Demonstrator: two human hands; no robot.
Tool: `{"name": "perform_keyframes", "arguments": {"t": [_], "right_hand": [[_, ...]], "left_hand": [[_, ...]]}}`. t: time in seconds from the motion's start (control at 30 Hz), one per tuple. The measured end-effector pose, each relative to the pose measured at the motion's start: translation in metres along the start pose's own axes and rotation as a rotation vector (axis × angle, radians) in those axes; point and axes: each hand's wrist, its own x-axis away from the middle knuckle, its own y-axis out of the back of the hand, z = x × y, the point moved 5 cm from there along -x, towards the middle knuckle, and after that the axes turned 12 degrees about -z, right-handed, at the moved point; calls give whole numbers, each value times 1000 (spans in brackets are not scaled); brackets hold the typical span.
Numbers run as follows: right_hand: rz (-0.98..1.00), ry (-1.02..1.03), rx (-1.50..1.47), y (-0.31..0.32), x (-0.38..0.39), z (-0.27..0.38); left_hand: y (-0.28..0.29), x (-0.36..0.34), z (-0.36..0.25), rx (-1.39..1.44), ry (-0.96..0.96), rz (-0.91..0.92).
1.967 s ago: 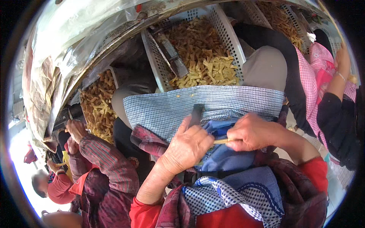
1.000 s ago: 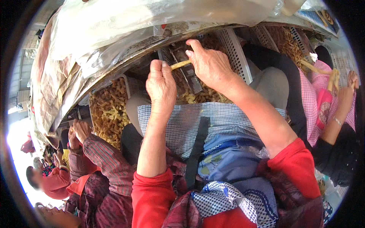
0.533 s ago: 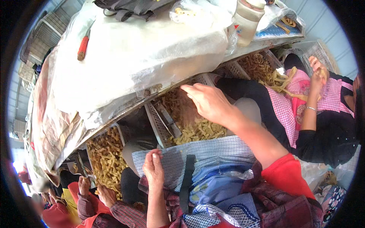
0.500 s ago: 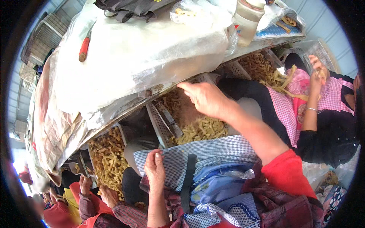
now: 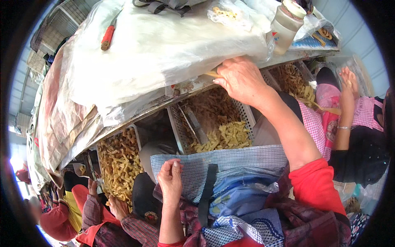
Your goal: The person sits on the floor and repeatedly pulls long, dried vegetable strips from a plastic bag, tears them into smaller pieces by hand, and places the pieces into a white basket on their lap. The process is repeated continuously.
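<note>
My right hand (image 5: 243,82) reaches forward to the table's front edge, fingers closed round a pale yellow strip (image 5: 213,74) whose end sticks out to the left. My left hand (image 5: 170,179) is raised over the checked apron (image 5: 242,158) on my lap, thumb and fingers drawn together; I cannot make out anything between them. In front of my lap stands a white perforated crate (image 5: 177,129). Yellow-green cut pieces (image 5: 226,138) lie in its near part, brown ones (image 5: 214,105) farther back. A long metal bar (image 5: 192,124) slants along the crate's left side.
Plastic sheeting (image 5: 135,66) covers the table, with a red-handled knife (image 5: 108,38), a clear bag (image 5: 230,15) and a jar (image 5: 286,26) on top. More pieces (image 5: 119,160) fill a crate at left, beside a co-worker's hand (image 5: 118,206). Another person's hand (image 5: 349,80) is at right.
My right hand has moved up and right over the table edge; the yellow strip now shows in it. My left hand stays over the apron. The view has shifted slightly.
</note>
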Motion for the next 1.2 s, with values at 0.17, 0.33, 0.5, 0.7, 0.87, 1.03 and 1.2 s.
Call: {"name": "perform_keyframes", "arguments": {"t": [0.17, 0.33, 0.5, 0.7, 0.87, 1.03, 1.2], "right_hand": [[20, -93, -208, 60, 70, 31], [189, -431, -707, 162, 223, 80], [460, -1885, -948, 224, 463, 105], [816, -1040, 186, 187, 538, 41], [-201, -325, -415, 163, 180, 46], [88, 332, -638, 90, 68, 88], [34, 157, -343, 118, 65, 9]], "left_hand": [[-65, -4, -91, 178, -120, 238], [-188, -17, -92, 603, 667, 456], [-233, -34, -116, 1040, 724, 455], [-165, -36, -117, 429, 155, 154], [-91, 52, -106, -487, -497, 429], [-49, 101, -169, -214, -791, 623], [18, 62, -118, -417, -306, 246]]}}
